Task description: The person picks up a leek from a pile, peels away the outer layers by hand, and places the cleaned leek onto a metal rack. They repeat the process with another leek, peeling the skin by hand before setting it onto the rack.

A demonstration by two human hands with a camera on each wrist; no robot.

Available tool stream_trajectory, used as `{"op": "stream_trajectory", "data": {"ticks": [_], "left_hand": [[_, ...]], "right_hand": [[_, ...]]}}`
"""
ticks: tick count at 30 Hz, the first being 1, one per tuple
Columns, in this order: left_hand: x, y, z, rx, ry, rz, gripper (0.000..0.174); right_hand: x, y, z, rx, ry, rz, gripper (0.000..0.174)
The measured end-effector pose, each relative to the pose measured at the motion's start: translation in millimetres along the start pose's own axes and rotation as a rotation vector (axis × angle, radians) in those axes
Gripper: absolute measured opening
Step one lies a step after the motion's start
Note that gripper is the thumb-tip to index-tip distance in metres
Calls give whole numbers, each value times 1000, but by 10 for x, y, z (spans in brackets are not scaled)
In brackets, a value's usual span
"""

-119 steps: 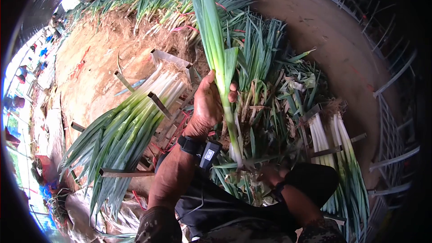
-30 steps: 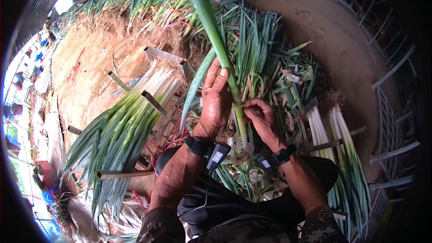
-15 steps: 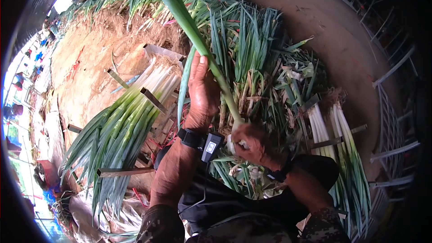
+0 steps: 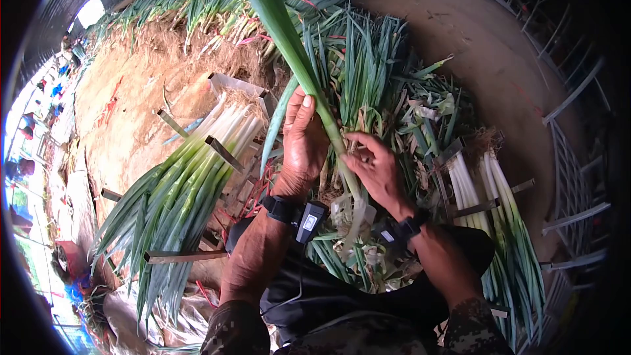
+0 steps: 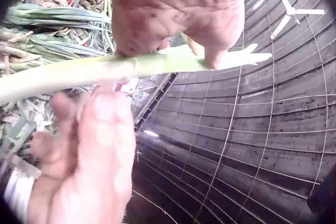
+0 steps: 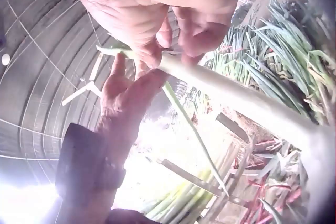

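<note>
A long, thick green onion [image 4: 281,36] slants across the middle of the head view, its leaves running off the top edge. My left hand [image 4: 305,137] grips it where the green begins, thumb along the stalk. One leaf [image 4: 277,121] bends down beside that wrist. Just below, my right hand [image 4: 376,169] pinches the stalk between thumb and fingers; the right wrist view shows these fingertips [image 6: 152,56] at the pale stem [image 6: 236,95]. Thin, pale strips of skin [image 4: 357,227] hang around the lower end, in front of my lap. The root end is hidden behind them.
To the left, a metal rack [image 4: 184,256] holds a bundle of trimmed green onions [image 4: 190,177]. Another bundle [image 4: 483,207] lies in a rack at right. Untrimmed onions [image 4: 371,59] and loose peelings [image 4: 427,118] lie ahead. Further piles [image 4: 217,6] line the back.
My right hand has risen from the white lower end to the stalk near my left hand. The onion's top has swung right, and pale strips now hang at its base.
</note>
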State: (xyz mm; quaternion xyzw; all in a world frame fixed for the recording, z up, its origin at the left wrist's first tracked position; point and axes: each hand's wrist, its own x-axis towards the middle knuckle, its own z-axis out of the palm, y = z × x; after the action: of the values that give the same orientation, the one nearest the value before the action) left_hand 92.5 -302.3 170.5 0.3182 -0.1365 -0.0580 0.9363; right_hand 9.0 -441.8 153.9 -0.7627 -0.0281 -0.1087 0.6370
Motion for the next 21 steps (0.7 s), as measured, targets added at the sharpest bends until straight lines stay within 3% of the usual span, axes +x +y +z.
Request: {"op": "stream_trajectory", "data": {"ticks": [4,8,11,12,16,21], "left_hand": [[-1,-13,-44,-30,2,-82,47],[13,34,-107,-31,11,-80,46],[-6,57,-93,-58,-4,-107,45],[-16,57,-80,-72,-12,-108,44],[-34,70,-60,-140,-60,-123,44],[-10,91,-100,-201,-75,-118,47]], "right_hand": [[147,256,74,71,55,-206,15],[-83,175,86,-53,-12,-247,16],[-32,117,110,163,40,-106,17],[12,-50,75,28,29,23,15],[149,159,78,144,-9,-9,14],[-15,208,-46,172,14,96,18]]}}
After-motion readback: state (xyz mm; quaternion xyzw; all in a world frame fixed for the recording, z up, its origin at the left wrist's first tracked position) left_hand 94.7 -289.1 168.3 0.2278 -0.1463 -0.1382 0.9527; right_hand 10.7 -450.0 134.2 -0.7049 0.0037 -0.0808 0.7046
